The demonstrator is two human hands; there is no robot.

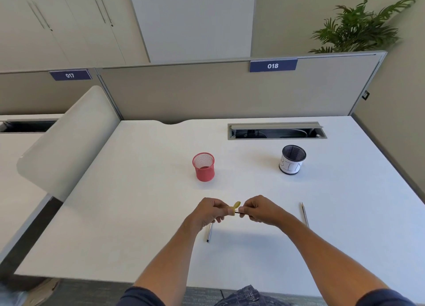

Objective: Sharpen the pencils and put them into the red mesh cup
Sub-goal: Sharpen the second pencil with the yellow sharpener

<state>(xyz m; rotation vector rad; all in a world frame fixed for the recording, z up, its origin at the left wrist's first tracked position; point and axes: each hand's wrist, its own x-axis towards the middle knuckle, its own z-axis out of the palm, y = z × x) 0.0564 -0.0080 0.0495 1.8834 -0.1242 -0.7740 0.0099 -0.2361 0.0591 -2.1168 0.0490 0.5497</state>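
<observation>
My left hand (pixel 210 211) pinches a small yellow sharpener (pixel 236 206) above the white desk (pixel 138 213). My right hand (pixel 259 210) grips a dark pencil (pixel 240 212) whose end goes into the sharpener; most of this pencil is hidden in my fingers. A second pencil (pixel 209 233) lies on the desk under my left hand. A third pencil (pixel 305 214) lies to the right of my right wrist. The red mesh cup (pixel 204 167) stands upright beyond my hands and looks to hold nothing.
A black mesh cup (pixel 292 159) with a white label reading BIN stands at the back right. Behind it is an open cable slot (pixel 276 131) in the desk. A grey partition (pixel 207 91) closes the far edge; a white divider (pixel 69 140) stands at the left.
</observation>
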